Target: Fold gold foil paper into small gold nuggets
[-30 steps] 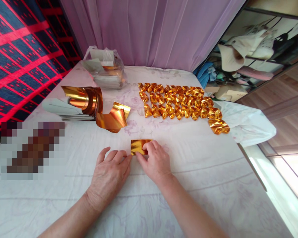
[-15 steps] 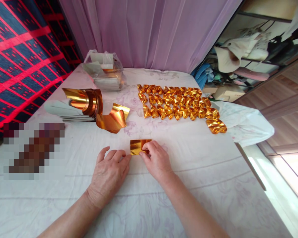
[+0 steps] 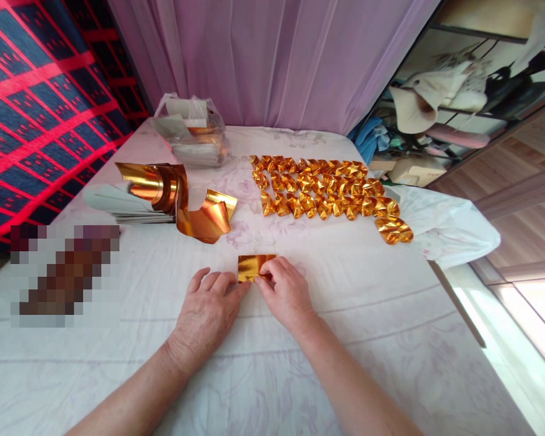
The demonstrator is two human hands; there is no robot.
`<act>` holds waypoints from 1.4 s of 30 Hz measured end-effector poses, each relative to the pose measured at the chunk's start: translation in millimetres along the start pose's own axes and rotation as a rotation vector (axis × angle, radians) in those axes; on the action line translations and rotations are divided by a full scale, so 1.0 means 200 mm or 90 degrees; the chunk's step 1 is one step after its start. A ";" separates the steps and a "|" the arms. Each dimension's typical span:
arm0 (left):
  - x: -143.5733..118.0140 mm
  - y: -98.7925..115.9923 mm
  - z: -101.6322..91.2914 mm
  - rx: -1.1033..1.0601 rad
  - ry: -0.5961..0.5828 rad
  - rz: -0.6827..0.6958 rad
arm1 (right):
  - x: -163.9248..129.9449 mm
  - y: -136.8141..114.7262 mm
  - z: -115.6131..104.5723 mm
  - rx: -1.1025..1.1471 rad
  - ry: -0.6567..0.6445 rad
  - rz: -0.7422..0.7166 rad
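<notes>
A small folded rectangle of gold foil paper [image 3: 249, 267] lies on the cloth in front of me. My right hand [image 3: 287, 292] pinches its right side between thumb and fingers. At its lower left edge rests the index finger of my left hand [image 3: 212, 303], whose fingers are stretched out over the cloth, holding nothing. Beyond my hands, to the right, several folded gold foil pieces [image 3: 324, 204] stand in close rows. To the left, a curled stack of gold foil sheets [image 3: 204, 223] spills forward from pale paper sheets [image 3: 106, 200].
At the back left stands a clear plastic bag [image 3: 200, 142] with paper in it. A white plastic bag [image 3: 458, 224] hangs by the table's right edge. A pixelated patch [image 3: 63, 272] covers something at the left. A purple curtain [image 3: 272, 60] falls behind the table.
My left hand has slid slightly right, its index finger now at the paper's near edge. My right hand has hardly moved and keeps its pinch.
</notes>
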State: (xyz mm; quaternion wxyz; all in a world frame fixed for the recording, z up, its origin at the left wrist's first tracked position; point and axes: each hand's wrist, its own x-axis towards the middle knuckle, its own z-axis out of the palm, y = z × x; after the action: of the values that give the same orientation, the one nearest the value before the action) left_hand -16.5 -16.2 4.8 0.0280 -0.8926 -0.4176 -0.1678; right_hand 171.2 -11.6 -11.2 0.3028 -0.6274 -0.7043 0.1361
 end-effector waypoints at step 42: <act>-0.01 -0.03 0.01 0.021 0.007 0.006 | 0.00 -0.04 -0.01 -0.019 -0.058 0.062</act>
State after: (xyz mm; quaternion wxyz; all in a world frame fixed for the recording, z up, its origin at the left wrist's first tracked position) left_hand -20.7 -13.4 1.5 0.0456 -0.8929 -0.4161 -0.1659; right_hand 167.3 -12.5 -4.7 0.2543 -0.6585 -0.6879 0.1688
